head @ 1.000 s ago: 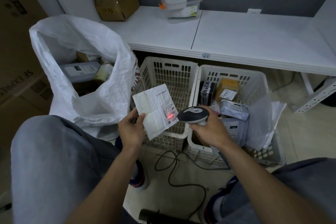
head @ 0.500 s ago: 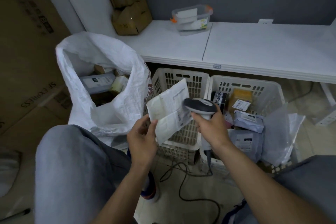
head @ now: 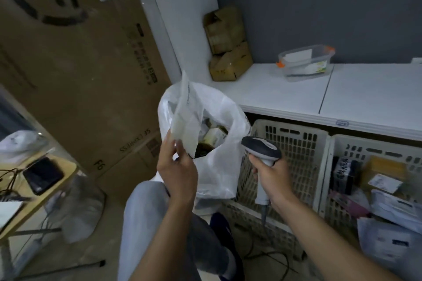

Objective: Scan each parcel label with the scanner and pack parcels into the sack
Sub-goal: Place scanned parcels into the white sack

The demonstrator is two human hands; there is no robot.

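Observation:
My left hand (head: 177,164) pinches the lower edge of a flat white parcel envelope (head: 186,118), held upright over the open mouth of the white woven sack (head: 219,166). Several parcels lie inside the sack (head: 214,136). My right hand (head: 271,177) grips the handle of the grey corded scanner (head: 261,149), to the right of the sack and in front of the left basket. The scanner head points left toward the sack.
Two white slotted baskets stand under the white table (head: 296,96): the left basket (head: 294,150), and the right basket (head: 374,185) holding several parcels. Large cardboard boxes (head: 80,64) rise at the left. A small wooden table (head: 41,180) stands at far left. A clear tub (head: 306,61) sits on the table.
My left hand has carried the envelope left and up, away from the scanner, to over the sack's mouth. The scanner has dropped lower. The view has swung left.

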